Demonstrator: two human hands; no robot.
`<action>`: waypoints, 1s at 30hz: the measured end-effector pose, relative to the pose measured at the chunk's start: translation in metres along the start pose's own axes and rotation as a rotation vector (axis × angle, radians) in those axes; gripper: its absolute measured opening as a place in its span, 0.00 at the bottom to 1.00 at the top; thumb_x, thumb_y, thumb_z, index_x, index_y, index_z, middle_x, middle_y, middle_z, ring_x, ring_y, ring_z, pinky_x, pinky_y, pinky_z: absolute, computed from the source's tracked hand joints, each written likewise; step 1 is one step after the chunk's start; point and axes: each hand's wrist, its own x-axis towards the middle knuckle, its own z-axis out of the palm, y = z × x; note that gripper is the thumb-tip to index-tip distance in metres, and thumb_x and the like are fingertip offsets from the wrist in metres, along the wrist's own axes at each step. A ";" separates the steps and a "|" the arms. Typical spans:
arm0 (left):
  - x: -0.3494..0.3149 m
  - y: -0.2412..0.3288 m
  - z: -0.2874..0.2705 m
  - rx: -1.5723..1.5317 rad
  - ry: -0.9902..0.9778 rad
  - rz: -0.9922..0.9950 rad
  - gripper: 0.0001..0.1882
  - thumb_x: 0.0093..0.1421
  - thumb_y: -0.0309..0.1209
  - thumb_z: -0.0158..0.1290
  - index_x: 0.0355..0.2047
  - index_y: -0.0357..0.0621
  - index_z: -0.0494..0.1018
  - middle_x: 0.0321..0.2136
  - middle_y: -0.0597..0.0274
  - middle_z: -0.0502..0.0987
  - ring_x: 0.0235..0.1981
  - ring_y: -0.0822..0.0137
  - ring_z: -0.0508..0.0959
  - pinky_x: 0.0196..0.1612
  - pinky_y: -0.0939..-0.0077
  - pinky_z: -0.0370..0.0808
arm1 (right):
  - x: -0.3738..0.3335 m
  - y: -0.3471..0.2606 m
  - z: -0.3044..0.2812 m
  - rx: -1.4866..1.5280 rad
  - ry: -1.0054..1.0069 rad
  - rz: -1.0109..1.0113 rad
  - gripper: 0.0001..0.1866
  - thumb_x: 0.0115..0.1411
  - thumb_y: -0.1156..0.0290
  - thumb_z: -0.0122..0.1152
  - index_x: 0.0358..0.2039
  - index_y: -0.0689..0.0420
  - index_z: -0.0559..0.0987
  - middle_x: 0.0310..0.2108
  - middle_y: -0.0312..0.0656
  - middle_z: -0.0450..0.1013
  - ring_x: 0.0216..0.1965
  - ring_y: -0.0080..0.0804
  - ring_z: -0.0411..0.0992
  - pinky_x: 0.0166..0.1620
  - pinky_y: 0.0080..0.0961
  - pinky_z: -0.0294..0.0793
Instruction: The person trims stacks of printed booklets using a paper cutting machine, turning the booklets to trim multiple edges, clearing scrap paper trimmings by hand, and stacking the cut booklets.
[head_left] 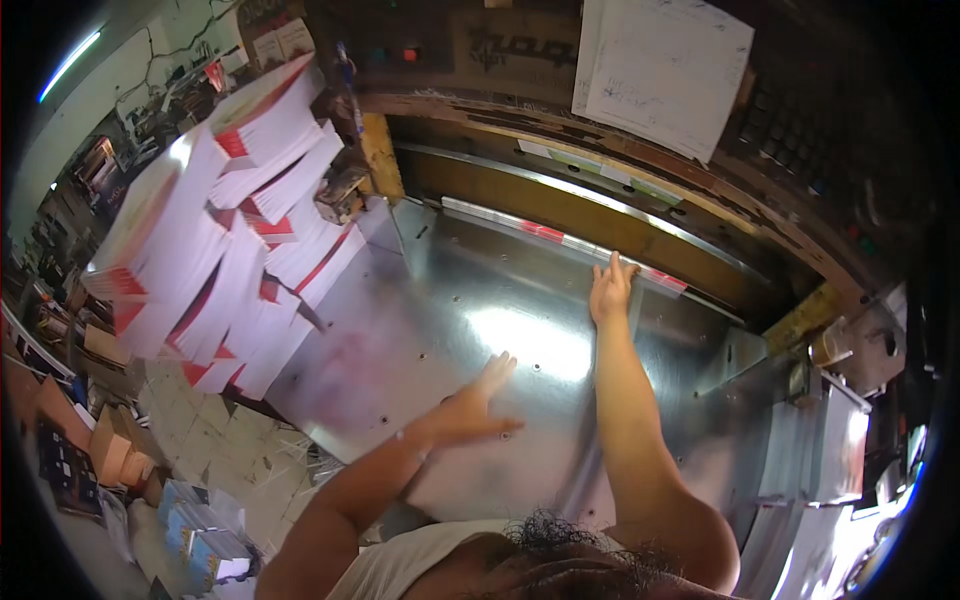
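Note:
My right hand (612, 288) reaches to the back of a shiny metal machine table (455, 300), fingers spread. Its fingertips are at a long, narrow row of white and red paper strips (545, 232), which lies along the back of the table beneath a metal bar (600, 208). I cannot tell whether they press on it. Somewhat blurred, my left hand (482, 405) is over the near middle of the table, its thumb and fingers apart and nothing in it. Whether it touches the surface is unclear.
Tall, uneven stacks of white booklets (225, 250) with red corners rise at the table's left. Handwritten sheets (665, 75) hang on the machine's dark front. More paper stacks (815, 445) stand at the right. Cartons (118, 450) and bundled booklets (205, 535) lie at lower left.

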 end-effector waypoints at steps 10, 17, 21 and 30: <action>-0.227 0.011 -0.033 0.768 0.052 -0.033 0.53 0.49 0.62 0.63 0.67 0.41 0.64 0.67 0.40 0.61 0.70 0.41 0.58 0.71 0.42 0.50 | -0.196 -0.096 -0.011 -1.198 -0.629 0.030 0.55 0.55 0.57 0.73 0.75 0.50 0.49 0.73 0.54 0.54 0.76 0.49 0.43 0.73 0.40 0.49; -0.264 -0.043 -0.089 0.941 0.098 -0.075 0.53 0.45 0.57 0.67 0.66 0.42 0.65 0.69 0.47 0.62 0.71 0.42 0.58 0.71 0.40 0.52 | -0.402 -0.247 0.004 -1.808 -0.885 0.168 0.57 0.47 0.48 0.77 0.74 0.45 0.57 0.75 0.50 0.48 0.76 0.51 0.43 0.75 0.52 0.37; -0.264 -0.058 -0.104 0.904 0.074 0.004 0.51 0.45 0.55 0.68 0.66 0.46 0.65 0.69 0.48 0.62 0.70 0.42 0.60 0.71 0.41 0.52 | -0.456 -0.292 -0.006 -1.989 -0.845 0.344 0.61 0.43 0.46 0.79 0.74 0.42 0.55 0.75 0.48 0.47 0.76 0.49 0.43 0.75 0.52 0.36; -0.271 -0.069 -0.097 0.978 0.099 0.074 0.47 0.44 0.46 0.68 0.64 0.42 0.66 0.67 0.45 0.63 0.69 0.43 0.61 0.71 0.41 0.52 | -0.479 -0.313 -0.047 -2.191 -0.884 0.324 0.55 0.51 0.54 0.74 0.75 0.41 0.51 0.75 0.46 0.47 0.75 0.48 0.44 0.75 0.54 0.37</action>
